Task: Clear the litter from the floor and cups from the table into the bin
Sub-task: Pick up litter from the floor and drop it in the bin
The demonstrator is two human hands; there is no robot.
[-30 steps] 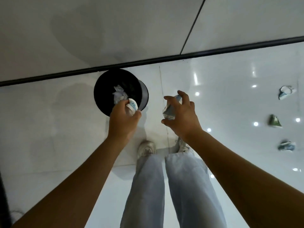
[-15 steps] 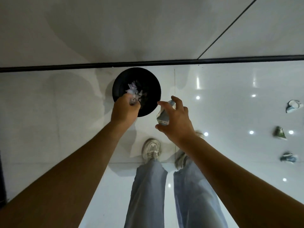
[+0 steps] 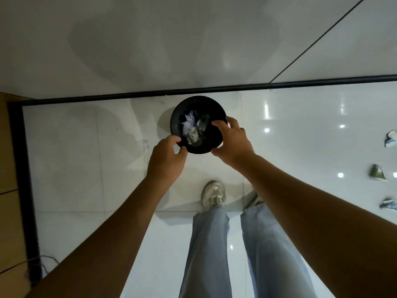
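Observation:
A round black bin [image 3: 179,114] stands on the glossy white floor against the wall, seen from straight above. Crumpled paper and crushed cups [image 3: 193,127] lie inside it. My left hand [image 3: 166,160] hovers at the bin's near left rim, its fingers loosely curled and holding nothing. Over the bin's right rim is my right hand [image 3: 233,145], fingers spread and relaxed, also holding nothing. Three crushed cups lie on the floor at the far right: a white-blue one [image 3: 390,138], a green one [image 3: 377,172] and a blue one [image 3: 388,204].
My legs in light jeans [image 3: 211,250] and white sneakers [image 3: 213,195] stand just below the bin. A black skirting strip [image 3: 129,96] runs along the wall. A wooden panel [image 3: 8,168] with a dark frame lines the left edge, with a thin cable [image 3: 46,260] at its foot.
Both hands let go of their crushed cups, which now lie in the bin. The right hand moved left over the bin rim, and the view shifted so the bin sits between my hands.

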